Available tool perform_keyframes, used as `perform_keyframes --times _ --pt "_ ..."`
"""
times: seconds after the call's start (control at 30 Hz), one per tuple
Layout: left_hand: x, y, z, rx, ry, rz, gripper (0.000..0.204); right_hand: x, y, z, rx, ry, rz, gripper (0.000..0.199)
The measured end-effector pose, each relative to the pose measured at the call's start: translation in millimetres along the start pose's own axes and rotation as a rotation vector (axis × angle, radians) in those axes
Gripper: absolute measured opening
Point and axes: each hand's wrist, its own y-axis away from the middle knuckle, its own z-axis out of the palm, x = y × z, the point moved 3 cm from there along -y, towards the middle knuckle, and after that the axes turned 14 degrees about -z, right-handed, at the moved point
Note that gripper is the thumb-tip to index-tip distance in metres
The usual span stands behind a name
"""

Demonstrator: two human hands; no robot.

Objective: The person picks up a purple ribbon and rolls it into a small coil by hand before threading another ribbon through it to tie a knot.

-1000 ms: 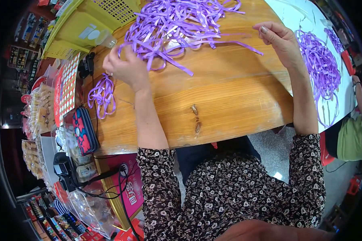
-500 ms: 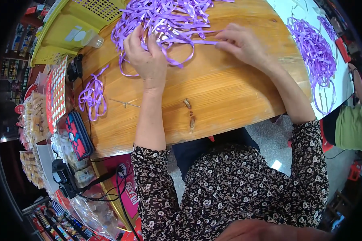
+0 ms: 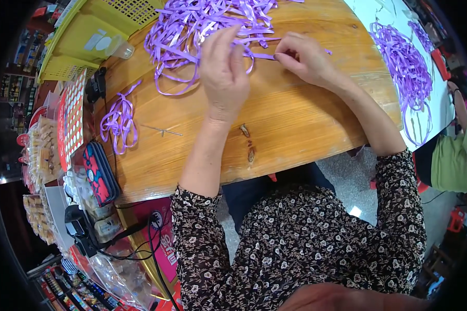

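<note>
A heap of shiny purple ribbon [image 3: 192,26] lies tangled at the far side of the wooden table [image 3: 296,119]. My right hand [image 3: 308,59] pinches a strand of it between thumb and fingers, and a short ribbon end pokes out beyond the knuckles. The strand runs left from there toward the heap. In front of the heap, my left hand [image 3: 223,75] is raised with its fingers stretched and the thumb apart. It hides part of the strand and of the loops behind it.
A small ribbon bunch [image 3: 120,122], thin twig-like pieces [image 3: 162,130] and a patterned zip pouch [image 3: 101,173] lie at the left. A yellow basket [image 3: 70,46] and clear plastic cup [image 3: 120,47] stand beyond. More purple ribbon [image 3: 404,65] covers a white table at right.
My left hand has moved right, in front of the strand, and its fingers have straightened. My right hand has shifted slightly, still pinching ribbon. Loops beside the left hand have changed shape.
</note>
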Motion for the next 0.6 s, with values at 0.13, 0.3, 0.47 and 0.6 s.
perform_keyframes --times 0.13,0.3,0.47,0.6 --pt "10.2 4.6 6.1 -0.105 0.052 0.015 0.034 -7.8 -6.0 -14.9 0.102 -0.122 0.036 0.013" --pt "-6.2 6.1 3.4 -0.01 0.158 -0.22 0.03 2.0 -1.8 -11.3 -0.035 0.153 -0.034 0.015" --pt "-3.9 8.1 11.9 -0.092 0.172 -0.149 0.028 0.3 0.1 0.1 -0.192 0.202 -0.001 0.012" --pt "6.9 10.4 19.6 -0.254 0.175 -0.085 0.026 -2.9 3.1 -1.8 -0.18 -0.044 0.001 0.007"
